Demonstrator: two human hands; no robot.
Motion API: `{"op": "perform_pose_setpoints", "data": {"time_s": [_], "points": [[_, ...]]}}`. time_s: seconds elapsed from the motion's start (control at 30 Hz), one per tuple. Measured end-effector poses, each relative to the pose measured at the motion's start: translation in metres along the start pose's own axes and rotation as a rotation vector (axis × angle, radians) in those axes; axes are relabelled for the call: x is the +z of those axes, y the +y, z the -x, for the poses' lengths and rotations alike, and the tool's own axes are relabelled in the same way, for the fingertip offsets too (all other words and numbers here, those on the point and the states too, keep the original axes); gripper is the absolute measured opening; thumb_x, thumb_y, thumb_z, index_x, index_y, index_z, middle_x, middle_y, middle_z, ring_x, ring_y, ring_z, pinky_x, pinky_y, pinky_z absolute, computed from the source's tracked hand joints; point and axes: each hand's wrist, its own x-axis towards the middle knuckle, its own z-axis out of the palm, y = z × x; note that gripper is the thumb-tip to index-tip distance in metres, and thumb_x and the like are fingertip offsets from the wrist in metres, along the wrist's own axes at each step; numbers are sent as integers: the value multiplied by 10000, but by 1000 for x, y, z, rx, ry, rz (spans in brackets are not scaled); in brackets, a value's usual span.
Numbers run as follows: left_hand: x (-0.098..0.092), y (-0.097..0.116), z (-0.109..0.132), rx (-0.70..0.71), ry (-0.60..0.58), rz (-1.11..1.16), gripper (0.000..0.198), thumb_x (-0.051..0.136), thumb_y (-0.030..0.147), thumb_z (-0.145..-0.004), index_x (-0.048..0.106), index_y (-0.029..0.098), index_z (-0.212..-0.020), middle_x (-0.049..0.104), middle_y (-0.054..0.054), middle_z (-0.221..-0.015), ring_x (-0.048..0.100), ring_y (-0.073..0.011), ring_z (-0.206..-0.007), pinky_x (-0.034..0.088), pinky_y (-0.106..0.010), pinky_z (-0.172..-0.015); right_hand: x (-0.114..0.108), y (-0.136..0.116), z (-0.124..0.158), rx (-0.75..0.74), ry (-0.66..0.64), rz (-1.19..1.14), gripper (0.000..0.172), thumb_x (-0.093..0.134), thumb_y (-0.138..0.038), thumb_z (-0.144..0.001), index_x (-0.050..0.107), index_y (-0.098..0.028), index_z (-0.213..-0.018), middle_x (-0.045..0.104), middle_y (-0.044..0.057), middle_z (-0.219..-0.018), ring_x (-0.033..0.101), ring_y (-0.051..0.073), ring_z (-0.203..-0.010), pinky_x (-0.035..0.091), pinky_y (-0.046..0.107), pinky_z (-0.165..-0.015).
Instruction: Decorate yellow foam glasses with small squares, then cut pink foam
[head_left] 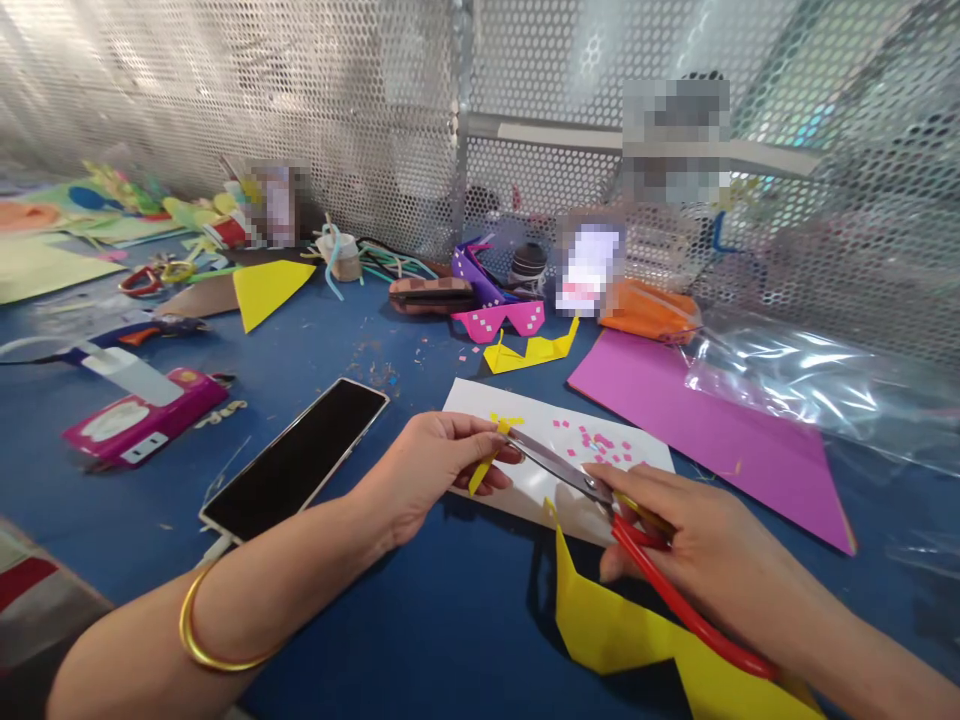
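Observation:
My left hand (431,470) pinches a thin yellow paper strip (486,462) over a white sheet (559,455) sprinkled with tiny pink squares. My right hand (697,555) grips red-handled scissors (600,495); their blades point left and meet the strip's top end. A larger yellow paper piece (637,640) lies under my right wrist on the blue table (420,620).
A black phone (296,460) lies left of my hand, a pink case (142,420) further left. Behind the sheet are yellow (529,350) and pink paper glasses (506,318), a magenta sheet (720,430), clear plastic (810,385), and craft clutter along a perforated metal wall (420,110).

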Motion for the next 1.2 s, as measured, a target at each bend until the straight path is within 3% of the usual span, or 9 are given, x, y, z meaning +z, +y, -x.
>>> {"op": "perform_pose_setpoints", "data": {"time_s": [0.17,0.6,0.9,1.1,1.2], "points": [[0,1,1,6,-2,-27,171,659,182,-829,749,159,-685,752,-50,-730,626,-89,-513,499,-208,-548,0,5,2,8,-20,-24,460,705,-319,-759,672,-255,-1213,772,25,-999,742,231,-884,608,265,-597],[1,3,2,-5,4,-50,180,642,154,-822,732,157,-666,747,-42,-713,615,-85,-493,466,-183,-483,1,4,1,0,-71,-29,334,721,-370,-800,678,-335,-1129,759,-54,-886,724,182,-779,571,262,-675],[1,7,3,-3,-15,-115,166,638,144,-839,726,133,-698,742,-32,-695,616,-70,-511,484,-174,-529,-3,-2,-1,38,-127,3,285,708,-380,-809,694,-299,-1081,758,-20,-975,723,199,-828,551,254,-651],[0,3,2,-5,-11,-54,116,676,199,-823,736,132,-749,750,-44,-762,601,-70,-515,504,-196,-547,-3,-3,-1,68,-123,-25,263,692,-361,-818,693,-290,-1071,760,-24,-909,722,192,-793,550,259,-650],[0,1,1,-15,-6,-42,118,686,214,-820,728,123,-758,749,-53,-773,599,-70,-516,495,-192,-536,-1,-2,0,93,-139,-54,249,680,-350,-833,687,-290,-1075,763,-20,-978,725,196,-854,554,252,-663]]}}
